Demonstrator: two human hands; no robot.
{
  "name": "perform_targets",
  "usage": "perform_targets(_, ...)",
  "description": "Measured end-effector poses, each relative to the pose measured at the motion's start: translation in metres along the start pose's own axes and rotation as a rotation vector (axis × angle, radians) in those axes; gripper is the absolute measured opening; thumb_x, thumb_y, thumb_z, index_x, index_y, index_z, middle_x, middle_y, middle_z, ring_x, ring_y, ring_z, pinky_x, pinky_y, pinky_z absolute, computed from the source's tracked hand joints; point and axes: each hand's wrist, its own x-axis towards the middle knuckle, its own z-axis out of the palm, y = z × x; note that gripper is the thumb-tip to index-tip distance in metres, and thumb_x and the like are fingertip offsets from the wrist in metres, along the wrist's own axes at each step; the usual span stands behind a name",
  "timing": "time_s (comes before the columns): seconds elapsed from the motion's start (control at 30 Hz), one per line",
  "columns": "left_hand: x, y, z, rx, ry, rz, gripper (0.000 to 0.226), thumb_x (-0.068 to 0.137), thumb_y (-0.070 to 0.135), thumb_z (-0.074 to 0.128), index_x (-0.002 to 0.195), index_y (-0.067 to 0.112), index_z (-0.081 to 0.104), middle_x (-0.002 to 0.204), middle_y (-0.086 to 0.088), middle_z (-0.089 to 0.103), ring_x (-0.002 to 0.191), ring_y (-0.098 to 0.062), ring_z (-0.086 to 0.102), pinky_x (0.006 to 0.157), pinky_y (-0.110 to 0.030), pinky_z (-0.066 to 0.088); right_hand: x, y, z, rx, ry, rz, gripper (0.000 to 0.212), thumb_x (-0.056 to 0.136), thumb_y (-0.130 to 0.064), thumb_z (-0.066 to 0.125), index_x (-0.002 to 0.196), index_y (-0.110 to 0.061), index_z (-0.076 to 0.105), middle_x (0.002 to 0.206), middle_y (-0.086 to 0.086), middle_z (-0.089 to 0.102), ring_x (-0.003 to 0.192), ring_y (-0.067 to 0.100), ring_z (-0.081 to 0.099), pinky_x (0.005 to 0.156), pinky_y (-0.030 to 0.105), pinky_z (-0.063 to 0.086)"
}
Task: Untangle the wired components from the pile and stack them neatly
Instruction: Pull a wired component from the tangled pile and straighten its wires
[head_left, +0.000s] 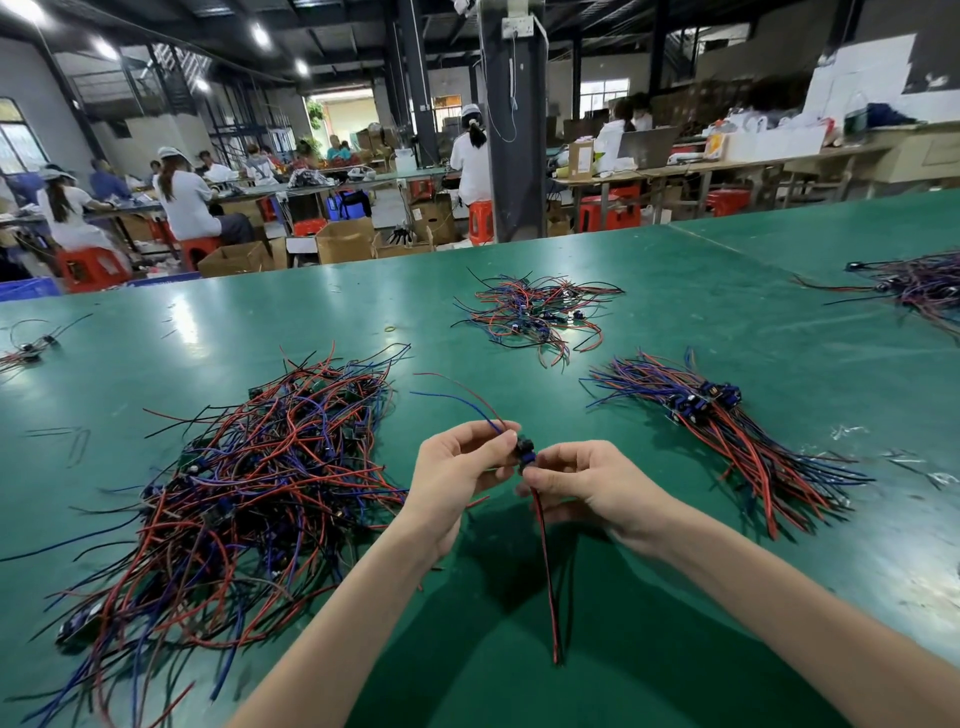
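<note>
One wired component (525, 453), a small dark blue-black part with thin leads, is held above the green table (675, 312) between both hands. My left hand (457, 467) pinches it at the top, where a blue and a red lead arc up to the left. My right hand (587, 480) pinches its lower side; a red and black pair (546, 566) hangs down toward me. A big tangled pile (249, 483) of red, blue and black wires lies to the left. A neat aligned stack (727, 431) lies to the right.
A smaller loose tangle (535, 312) sits further back at centre. Another wire heap (914, 286) lies at the far right, and a few stray components (31, 348) at the far left. A rubber band (390, 328) lies mid-table. People work at benches beyond the table's far edge.
</note>
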Motion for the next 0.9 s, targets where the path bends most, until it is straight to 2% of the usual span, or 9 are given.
perform_targets(0.1, 0.000, 0.000, 0.000, 0.004, -0.026, -0.028, 0.011, 0.087, 0.006, 0.063, 0.091, 0.011, 0.071, 0.074, 0.000, 0.069, 0.067, -0.007, 0.062, 0.063, -0.015, 0.052, -0.001, -0.001, 0.000, 0.004, -0.044, 0.022, 0.005, 0.084, -0.002, 0.063, 0.081, -0.005, 0.067, 0.063, 0.004, 0.065, 0.053, 0.010, 0.060, 0.053, 0.023, 0.053)
perform_targets(0.27, -0.001, 0.003, -0.001, -0.021, -0.091, -0.063, 0.010, 0.086, 0.009, 0.064, 0.093, 0.011, 0.071, 0.074, 0.000, 0.070, 0.066, -0.006, 0.062, 0.065, -0.016, 0.053, -0.001, -0.001, 0.001, 0.001, -0.009, 0.002, 0.008, 0.085, 0.000, 0.063, 0.080, -0.004, 0.068, 0.060, 0.004, 0.062, 0.052, 0.010, 0.057, 0.054, 0.027, 0.055)
perform_targets(0.47, -0.004, 0.002, 0.001, 0.112, -0.093, -0.006, 0.016, 0.081, 0.003, 0.068, 0.095, 0.011, 0.070, 0.087, -0.011, 0.070, 0.078, -0.020, 0.060, 0.064, -0.016, 0.052, 0.000, 0.001, 0.002, -0.065, 0.045, -0.009, 0.014, 0.088, 0.001, 0.059, 0.077, -0.003, 0.067, 0.057, 0.004, 0.061, 0.049, 0.008, 0.056, 0.050, 0.025, 0.053)
perform_targets(0.53, -0.004, 0.002, 0.002, 0.153, -0.071, 0.042, 0.015, 0.083, 0.002, 0.067, 0.095, 0.010, 0.069, 0.083, -0.010, 0.069, 0.075, -0.017, 0.062, 0.063, -0.016, 0.051, 0.000, 0.000, 0.001, -0.099, 0.066, 0.004, 0.018, 0.088, -0.006, 0.062, 0.070, -0.004, 0.065, 0.054, 0.006, 0.058, 0.043, 0.011, 0.053, 0.046, 0.024, 0.051)
perform_targets(0.63, -0.003, 0.004, 0.003, 0.080, -0.043, 0.083, 0.012, 0.086, -0.001, 0.062, 0.095, 0.005, 0.067, 0.075, -0.005, 0.070, 0.066, -0.010, 0.065, 0.065, -0.018, 0.055, -0.001, -0.003, 0.000, -0.134, 0.075, 0.014, 0.027, 0.086, -0.019, 0.068, 0.063, -0.006, 0.063, 0.050, 0.005, 0.055, 0.037, 0.014, 0.049, 0.042, 0.022, 0.047)
perform_targets(0.8, 0.000, 0.011, -0.002, -0.038, 0.039, 0.104, 0.009, 0.088, -0.001, 0.058, 0.091, 0.001, 0.066, 0.075, -0.007, 0.069, 0.066, -0.012, 0.066, 0.066, -0.020, 0.056, -0.002, -0.005, 0.000, -0.073, -0.012, 0.031, 0.012, 0.085, -0.004, 0.065, 0.073, -0.003, 0.065, 0.058, 0.007, 0.059, 0.048, 0.010, 0.055, 0.048, 0.024, 0.053)
perform_targets(0.9, 0.005, 0.020, -0.011, -0.143, 0.133, 0.107, 0.009, 0.089, 0.000, 0.057, 0.088, 0.000, 0.066, 0.074, -0.007, 0.069, 0.066, -0.013, 0.066, 0.069, -0.021, 0.058, -0.004, -0.006, 0.000, -0.113, -0.045, 0.047, 0.010, 0.084, -0.003, 0.066, 0.074, -0.003, 0.066, 0.057, 0.006, 0.060, 0.047, 0.011, 0.054, 0.051, 0.023, 0.052)
